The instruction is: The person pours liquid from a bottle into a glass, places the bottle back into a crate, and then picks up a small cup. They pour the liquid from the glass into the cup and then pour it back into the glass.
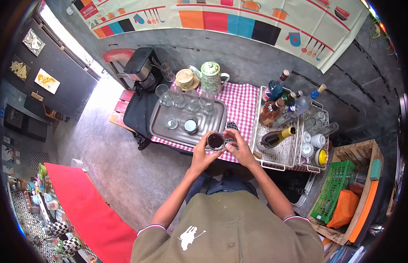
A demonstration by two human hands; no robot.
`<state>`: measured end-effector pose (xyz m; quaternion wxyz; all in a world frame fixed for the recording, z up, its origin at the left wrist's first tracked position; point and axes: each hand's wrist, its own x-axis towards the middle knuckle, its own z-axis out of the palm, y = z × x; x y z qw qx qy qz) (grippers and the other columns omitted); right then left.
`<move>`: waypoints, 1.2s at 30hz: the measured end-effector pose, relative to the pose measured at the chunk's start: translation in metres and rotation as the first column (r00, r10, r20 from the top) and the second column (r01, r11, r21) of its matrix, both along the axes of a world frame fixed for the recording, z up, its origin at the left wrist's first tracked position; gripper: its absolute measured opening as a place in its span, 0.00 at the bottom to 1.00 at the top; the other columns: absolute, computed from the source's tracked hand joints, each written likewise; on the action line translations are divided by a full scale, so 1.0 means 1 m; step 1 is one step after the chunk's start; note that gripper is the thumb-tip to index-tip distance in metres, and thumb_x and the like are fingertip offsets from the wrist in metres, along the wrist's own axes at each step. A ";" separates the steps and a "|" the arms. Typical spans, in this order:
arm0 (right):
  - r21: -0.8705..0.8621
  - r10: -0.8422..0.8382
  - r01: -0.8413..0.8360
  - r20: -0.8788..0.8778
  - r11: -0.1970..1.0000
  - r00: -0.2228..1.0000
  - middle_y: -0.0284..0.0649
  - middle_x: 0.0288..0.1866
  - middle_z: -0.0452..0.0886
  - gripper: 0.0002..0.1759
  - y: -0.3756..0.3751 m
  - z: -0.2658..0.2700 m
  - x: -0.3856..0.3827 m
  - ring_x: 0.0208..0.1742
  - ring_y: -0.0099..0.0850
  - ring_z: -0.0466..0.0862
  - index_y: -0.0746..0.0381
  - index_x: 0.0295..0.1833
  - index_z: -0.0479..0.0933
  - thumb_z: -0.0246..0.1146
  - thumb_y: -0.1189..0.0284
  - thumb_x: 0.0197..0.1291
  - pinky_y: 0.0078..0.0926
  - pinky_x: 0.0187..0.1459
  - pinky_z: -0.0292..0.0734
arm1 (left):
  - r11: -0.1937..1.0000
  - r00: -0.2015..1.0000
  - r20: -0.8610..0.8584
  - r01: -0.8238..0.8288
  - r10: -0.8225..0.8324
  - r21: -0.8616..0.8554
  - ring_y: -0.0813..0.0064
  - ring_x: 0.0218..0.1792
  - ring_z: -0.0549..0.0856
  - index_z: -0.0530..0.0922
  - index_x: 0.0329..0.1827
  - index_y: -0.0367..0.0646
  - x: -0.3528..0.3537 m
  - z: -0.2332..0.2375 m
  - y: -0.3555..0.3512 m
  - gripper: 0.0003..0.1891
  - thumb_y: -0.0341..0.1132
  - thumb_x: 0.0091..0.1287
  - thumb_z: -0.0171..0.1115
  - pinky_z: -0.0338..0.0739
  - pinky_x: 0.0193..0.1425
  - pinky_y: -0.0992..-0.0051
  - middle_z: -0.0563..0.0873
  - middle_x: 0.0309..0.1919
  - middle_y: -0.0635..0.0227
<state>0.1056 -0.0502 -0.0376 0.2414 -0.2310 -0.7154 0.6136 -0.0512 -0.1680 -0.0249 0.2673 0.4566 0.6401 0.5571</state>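
Note:
Over the front edge of the tray, my left hand point(204, 151) is wrapped round a drinking glass point(216, 140) that looks dark inside, its mouth facing up at me. My right hand point(240, 149) is closed on a dark checked cloth point(231, 126), with its fingers right at the side of the glass. Just beyond my hands is a grey metal tray point(162, 129). On it stand a small jar with a pale lid point(190, 126), a small clear glass point(171, 123) and a row of several stemmed glasses point(193, 103) along the back.
A green patterned pitcher point(210, 79) and a coffee maker point(142, 70) stand behind the tray. At right, a white rack point(256, 160) carries several bottles point(272, 111), beside jars point(318, 140). A wooden crate point(366, 158) is farther right; a red-covered surface point(81, 201) is at left.

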 end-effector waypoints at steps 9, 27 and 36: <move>0.032 0.028 -0.030 0.064 0.999 0.998 0.47 0.69 0.75 0.44 -0.020 0.010 -0.068 0.70 0.38 0.76 0.63 0.75 0.62 0.71 0.55 0.58 0.37 0.65 0.74 | 0.997 0.996 -0.053 0.070 -0.069 0.022 0.64 0.62 0.84 0.72 0.69 0.36 -0.070 -0.009 -0.008 0.38 0.32 0.54 0.77 0.77 0.66 0.66 0.84 0.59 0.54; 0.089 -0.173 0.167 0.075 0.982 0.982 0.51 0.64 0.80 0.45 -0.051 -0.003 -0.155 0.64 0.39 0.83 0.63 0.74 0.64 0.77 0.67 0.53 0.33 0.56 0.82 | 0.952 0.948 -0.114 0.302 -0.296 0.040 0.52 0.65 0.82 0.69 0.71 0.36 -0.165 -0.032 -0.005 0.40 0.26 0.51 0.73 0.78 0.67 0.61 0.81 0.64 0.51; 0.029 -0.186 0.184 0.108 0.983 0.977 0.46 0.62 0.83 0.41 -0.046 -0.010 -0.174 0.58 0.33 0.86 0.62 0.72 0.70 0.78 0.67 0.52 0.29 0.51 0.84 | 0.950 0.947 -0.148 0.299 -0.285 0.086 0.51 0.65 0.81 0.68 0.73 0.38 -0.183 -0.052 0.001 0.41 0.26 0.51 0.73 0.78 0.67 0.61 0.80 0.66 0.51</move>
